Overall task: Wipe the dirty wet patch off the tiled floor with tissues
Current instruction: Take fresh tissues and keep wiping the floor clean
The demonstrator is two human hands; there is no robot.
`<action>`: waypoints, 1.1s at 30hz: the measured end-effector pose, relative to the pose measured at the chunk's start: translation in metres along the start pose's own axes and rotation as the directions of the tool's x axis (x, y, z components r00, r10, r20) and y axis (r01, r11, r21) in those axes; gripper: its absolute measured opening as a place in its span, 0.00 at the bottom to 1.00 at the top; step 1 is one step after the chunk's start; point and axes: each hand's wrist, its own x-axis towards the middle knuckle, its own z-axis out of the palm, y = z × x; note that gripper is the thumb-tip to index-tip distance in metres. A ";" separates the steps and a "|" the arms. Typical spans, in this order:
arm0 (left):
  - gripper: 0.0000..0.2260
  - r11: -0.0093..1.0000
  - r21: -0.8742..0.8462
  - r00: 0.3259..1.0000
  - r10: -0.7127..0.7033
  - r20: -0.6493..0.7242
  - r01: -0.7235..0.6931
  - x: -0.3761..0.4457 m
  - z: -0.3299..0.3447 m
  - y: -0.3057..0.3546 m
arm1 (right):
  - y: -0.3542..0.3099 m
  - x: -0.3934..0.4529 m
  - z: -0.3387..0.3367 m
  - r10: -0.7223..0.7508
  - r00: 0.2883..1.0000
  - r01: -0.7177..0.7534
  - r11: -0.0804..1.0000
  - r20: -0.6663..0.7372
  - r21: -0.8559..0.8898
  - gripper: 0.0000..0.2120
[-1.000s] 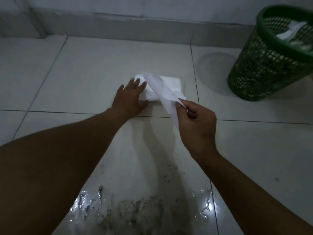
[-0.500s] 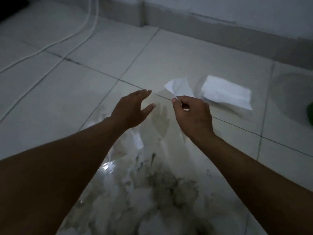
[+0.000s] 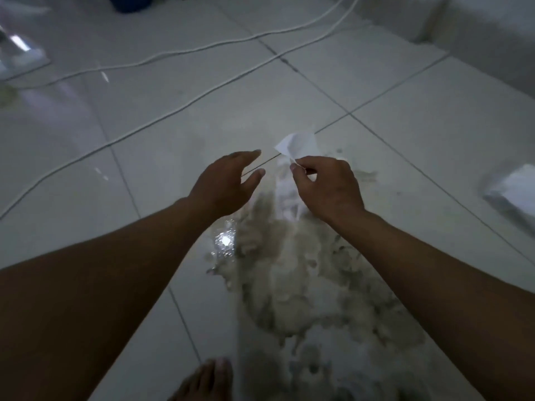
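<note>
Pale glossy floor tiles [image 3: 434,134] spread out under dim light, crossed by dark grout lines. Spread from the middle of the floor down toward six o'clock is the dirty wet patch [image 3: 304,285], grey-brown and smeared, with a bright glint of water on its nine o'clock edge. Above its far end the right hand [image 3: 324,189] pinches a single white tissue [image 3: 298,144] between thumb and fingertips, the sheet sticking up toward twelve o'clock, clear of the floor. Just beside it, at nine o'clock, the left hand [image 3: 228,178] hovers with fingers straight and spread, holding nothing. Off at three o'clock a white tissue pack [image 3: 515,189] lies on the tiles. Two white cables [image 3: 185,79] trail across the floor toward eleven o'clock, and a bare foot [image 3: 208,380] shows at six o'clock.
</note>
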 end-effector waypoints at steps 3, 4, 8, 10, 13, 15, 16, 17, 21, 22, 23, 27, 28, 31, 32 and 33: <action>0.22 0.997 0.005 0.997 -0.078 0.001 0.078 -0.030 -0.008 -0.031 | -0.020 -0.006 0.027 -0.078 0.992 0.081 0.996 0.095 -0.032 0.11; 0.22 0.994 0.001 0.994 -0.109 -0.002 0.109 -0.040 -0.010 -0.043 | -0.026 -0.010 0.037 -0.105 0.986 0.112 0.993 0.131 -0.042 0.12; 0.21 0.980 -0.006 0.980 -0.201 0.015 0.201 -0.072 -0.009 -0.071 | -0.035 -0.027 0.067 -0.214 0.934 0.248 0.965 0.287 -0.088 0.12; 0.21 0.970 -0.011 0.970 -0.241 0.027 0.241 -0.087 -0.005 -0.082 | -0.032 -0.041 0.080 -0.279 0.883 0.338 0.936 0.379 -0.099 0.12; 0.20 0.956 -0.041 0.957 -0.289 0.037 0.290 -0.104 0.001 -0.094 | -0.021 -0.059 0.091 -0.351 0.783 0.448 0.891 0.513 -0.074 0.13; 0.20 0.955 -0.042 0.956 -0.291 0.043 0.293 -0.110 0.007 -0.096 | -0.014 -0.068 0.091 -0.369 0.696 0.480 0.877 0.616 -0.016 0.17; 0.19 0.956 -0.046 0.956 -0.287 0.051 0.290 -0.112 0.010 -0.097 | -0.010 -0.071 0.091 -0.356 0.661 0.476 0.879 0.661 -0.002 0.19; 0.19 0.958 -0.048 0.958 -0.280 0.057 0.283 -0.114 0.013 -0.097 | -0.007 -0.073 0.091 -0.337 0.642 0.462 0.887 0.689 0.003 0.21; 0.20 0.971 -0.059 0.970 -0.224 0.092 0.230 -0.112 0.028 -0.091 | 0.004 -0.067 0.092 -0.322 0.778 0.345 0.937 0.540 0.062 0.19; 0.20 0.975 -0.050 0.973 -0.210 0.091 0.215 -0.110 0.032 -0.089 | 0.007 -0.064 0.095 -0.331 0.828 0.341 0.938 0.454 0.061 0.18; 0.20 0.981 -0.027 0.978 -0.191 0.084 0.194 -0.108 0.037 -0.088 | 0.009 -0.061 0.099 -0.347 0.862 0.357 0.933 0.370 0.041 0.17; 0.22 0.991 0.109 0.991 -0.086 0.106 0.074 -0.099 0.063 -0.081 | 0.015 -0.055 0.125 -0.381 0.882 0.443 0.872 0.277 -0.208 0.21; 0.23 0.989 0.139 0.991 -0.075 0.114 0.059 -0.100 0.069 -0.081 | 0.014 -0.056 0.130 -0.363 0.873 0.450 0.858 0.325 -0.250 0.23; 0.26 0.981 0.192 0.994 -0.041 0.101 0.021 -0.100 0.086 -0.082 | 0.017 -0.061 0.145 -0.281 0.867 0.430 0.839 0.411 -0.333 0.28; 0.26 0.980 0.199 0.995 -0.029 0.096 0.010 -0.101 0.090 -0.082 | 0.018 -0.062 0.148 -0.266 0.870 0.423 0.836 0.416 -0.350 0.28; 0.27 0.980 0.199 0.995 -0.022 0.095 0.003 -0.102 0.094 -0.083 | 0.020 -0.063 0.150 -0.256 0.871 0.420 0.831 0.419 -0.364 0.29</action>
